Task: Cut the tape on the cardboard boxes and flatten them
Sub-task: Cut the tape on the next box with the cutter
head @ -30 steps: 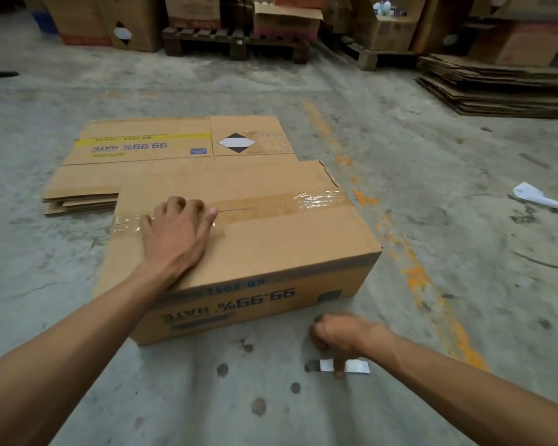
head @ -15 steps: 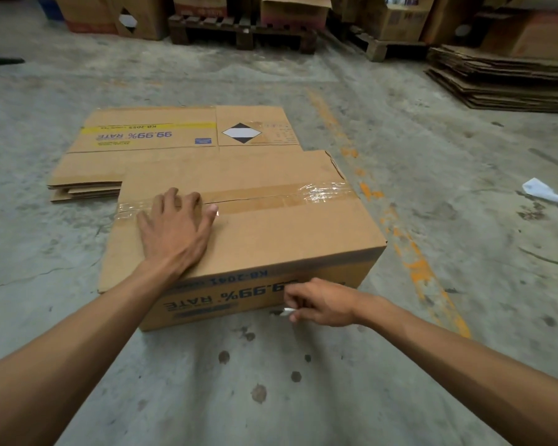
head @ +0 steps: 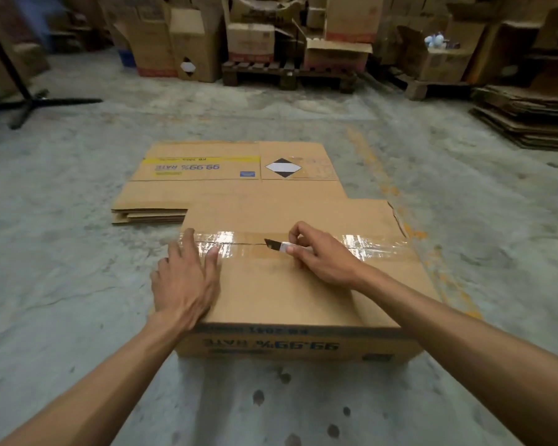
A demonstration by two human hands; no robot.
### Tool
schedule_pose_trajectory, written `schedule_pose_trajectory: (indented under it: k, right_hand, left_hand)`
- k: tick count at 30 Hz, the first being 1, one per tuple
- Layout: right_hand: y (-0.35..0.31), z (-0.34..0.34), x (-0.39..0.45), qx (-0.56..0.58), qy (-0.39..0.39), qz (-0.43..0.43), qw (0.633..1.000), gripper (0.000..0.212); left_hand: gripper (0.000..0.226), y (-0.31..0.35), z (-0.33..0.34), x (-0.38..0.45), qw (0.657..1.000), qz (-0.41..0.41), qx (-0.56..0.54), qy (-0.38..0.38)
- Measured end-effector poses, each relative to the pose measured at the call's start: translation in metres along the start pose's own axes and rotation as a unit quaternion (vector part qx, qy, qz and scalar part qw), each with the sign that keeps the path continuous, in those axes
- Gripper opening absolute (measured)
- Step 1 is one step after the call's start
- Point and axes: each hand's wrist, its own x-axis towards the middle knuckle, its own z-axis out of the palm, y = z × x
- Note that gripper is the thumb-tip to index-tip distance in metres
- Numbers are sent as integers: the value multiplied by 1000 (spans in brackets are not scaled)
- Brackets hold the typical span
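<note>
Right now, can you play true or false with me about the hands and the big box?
1. The right hand holds a small cutter. True.
2. The left hand lifts a flap. False: it rests flat on the box top.
3. The blade sits at the tape seam. True.
4. The flattened boxes lie on top of the box. False: they lie on the floor behind it.
</note>
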Motion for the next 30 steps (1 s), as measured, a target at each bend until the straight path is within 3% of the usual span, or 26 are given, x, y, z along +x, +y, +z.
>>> schedule_pose_trajectory:
  k: [4, 9, 12, 15, 19, 25, 30]
  right_hand:
    - [-19, 18, 36, -49, -21, -17, 998, 16]
    - [-38, 39, 73, -51, -66, -29, 996, 12]
    - [-49, 48, 92, -81, -91, -17, 992, 23]
    - [-54, 58, 108, -93, -89, -3, 992, 29]
    - [-60, 65, 124, -159, -39, -11, 986, 15]
    - [-71, 72, 147, -185, -79, -110, 973, 12]
    - [-72, 79, 151, -249, -103, -146, 952, 20]
  left_hand:
    - [57, 1, 0, -1, 999, -16, -32, 41]
    - [33, -3, -3, 2, 976, -74, -179, 103]
    - [31, -4, -4, 7, 969, -114, -192, 110]
    - [36, -4, -4, 13, 968, -138, -185, 100]
    - [35, -8, -5, 13, 969, -169, -164, 71]
    - [32, -23, -8, 24, 963, -225, -148, -21]
    - [61, -27, -12, 27, 945, -274, -172, -49]
